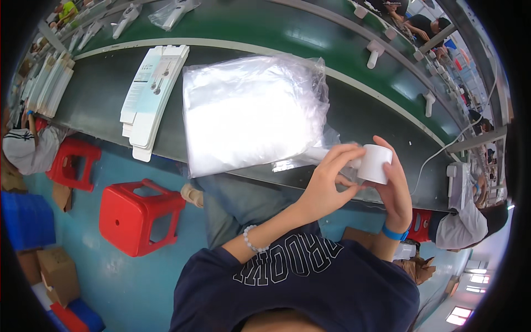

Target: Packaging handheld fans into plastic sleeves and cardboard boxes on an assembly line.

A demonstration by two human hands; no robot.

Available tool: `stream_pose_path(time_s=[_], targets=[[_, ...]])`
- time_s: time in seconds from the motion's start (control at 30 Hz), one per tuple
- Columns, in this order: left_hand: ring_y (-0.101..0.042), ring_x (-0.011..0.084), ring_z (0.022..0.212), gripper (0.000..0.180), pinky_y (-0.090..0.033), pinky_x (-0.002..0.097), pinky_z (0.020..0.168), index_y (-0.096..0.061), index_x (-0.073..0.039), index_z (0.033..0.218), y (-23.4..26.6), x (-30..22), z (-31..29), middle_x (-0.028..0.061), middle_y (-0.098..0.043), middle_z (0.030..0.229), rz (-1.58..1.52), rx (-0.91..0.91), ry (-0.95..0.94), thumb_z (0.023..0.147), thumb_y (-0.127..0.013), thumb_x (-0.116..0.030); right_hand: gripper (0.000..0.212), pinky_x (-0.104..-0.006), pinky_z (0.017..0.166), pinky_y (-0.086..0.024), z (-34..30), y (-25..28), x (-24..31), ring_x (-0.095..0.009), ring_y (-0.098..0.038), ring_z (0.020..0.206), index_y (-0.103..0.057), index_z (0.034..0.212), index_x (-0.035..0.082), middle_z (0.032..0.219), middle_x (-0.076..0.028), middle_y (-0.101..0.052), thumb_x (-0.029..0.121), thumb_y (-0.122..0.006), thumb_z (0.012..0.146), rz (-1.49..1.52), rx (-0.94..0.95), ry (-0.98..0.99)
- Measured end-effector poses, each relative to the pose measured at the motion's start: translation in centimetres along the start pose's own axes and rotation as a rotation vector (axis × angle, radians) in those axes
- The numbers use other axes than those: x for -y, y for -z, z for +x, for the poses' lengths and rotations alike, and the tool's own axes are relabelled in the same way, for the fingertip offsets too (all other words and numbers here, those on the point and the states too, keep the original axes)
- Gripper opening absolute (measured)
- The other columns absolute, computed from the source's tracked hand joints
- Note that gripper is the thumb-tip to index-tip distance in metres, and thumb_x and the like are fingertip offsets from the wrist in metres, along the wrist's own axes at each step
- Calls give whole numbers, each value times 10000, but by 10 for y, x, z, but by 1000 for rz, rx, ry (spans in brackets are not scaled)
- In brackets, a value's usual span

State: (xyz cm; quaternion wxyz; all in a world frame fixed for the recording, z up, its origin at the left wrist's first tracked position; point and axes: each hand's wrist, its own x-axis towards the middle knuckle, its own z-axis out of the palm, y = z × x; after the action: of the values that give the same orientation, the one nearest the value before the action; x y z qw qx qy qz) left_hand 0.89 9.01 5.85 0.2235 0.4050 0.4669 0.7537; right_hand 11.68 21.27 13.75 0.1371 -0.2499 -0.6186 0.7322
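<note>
My right hand (pixel 397 185), with a blue band at its wrist, curls round the white round head (pixel 376 164) of a handheld device. My left hand (pixel 330 176), with a beaded bracelet, closes its fingertips about the neck beside that head. The device's pale handle (pixel 316 155) passes behind my left fingers and seems to lie inside a small clear plastic bag (pixel 285 165). Exactly how the left fingers grip bag or neck is partly hidden. Left of my hands, a stack of clear plastic bags (pixel 249 119) lies on the dark worktable (pixel 215 54).
Flattened printed boxes (pixel 152 94) lie left of the bags. Beyond the table runs a green conveyor (pixel 243 27) carrying white devices (pixel 375 53). A red stool (pixel 124 218) stands on the floor at left. A white cable (pixel 437 155) crosses the table's right end. Other people sit on both sides.
</note>
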Motion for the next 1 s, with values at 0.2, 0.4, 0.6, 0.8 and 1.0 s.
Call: stream_pose_path(time_s=[0.2, 0.4, 0.6, 0.8, 1.0], targets=[[-440, 191, 1244, 739, -588, 243, 773, -428, -42, 1392, 8, -6, 3, 107, -331, 1379, -282, 44, 93, 725, -693, 134, 694, -304, 903, -484, 0, 4, 6, -199, -553, 1133, -352, 1448, 26, 1307, -127, -519, 78, -660, 828, -263, 127, 68], [-434, 211, 1265, 730, -585, 249, 791, -443, -44, 1387, 12, -8, 4, 114, -345, 1381, -212, 61, 19, 723, -688, 137, 720, -258, 806, -483, 6, 0, 13, -139, -593, 959, -489, 1390, 63, 1172, -76, -610, 56, -749, 718, -651, 70, 147], [-442, 275, 1286, 683, -586, 252, 819, -504, -24, 1337, 14, -7, 7, 137, -415, 1333, 104, 59, -126, 697, -660, 159, 750, -270, 737, -465, 18, -14, -2, -142, -561, 839, -532, 1352, 90, 1016, -57, -621, 64, -781, 645, -877, -121, 314], [-459, 273, 1272, 668, -585, 253, 800, -506, -19, 1333, 26, -4, 14, 143, -433, 1322, 313, 132, -250, 708, -634, 179, 928, -361, 938, -428, 35, -25, -3, -279, -527, 1080, -385, 1432, 59, 1259, -154, -503, 146, -821, 619, -1033, -104, 451], [-525, 186, 1145, 646, -556, 218, 773, -504, 2, 1333, 52, -24, 27, 120, -382, 1365, -129, 18, -20, 726, -675, 145, 912, -416, 1079, -337, 48, -30, -22, -368, -379, 1330, -367, 1424, 35, 1444, -215, -352, 130, -803, 628, -1071, 149, 621]])
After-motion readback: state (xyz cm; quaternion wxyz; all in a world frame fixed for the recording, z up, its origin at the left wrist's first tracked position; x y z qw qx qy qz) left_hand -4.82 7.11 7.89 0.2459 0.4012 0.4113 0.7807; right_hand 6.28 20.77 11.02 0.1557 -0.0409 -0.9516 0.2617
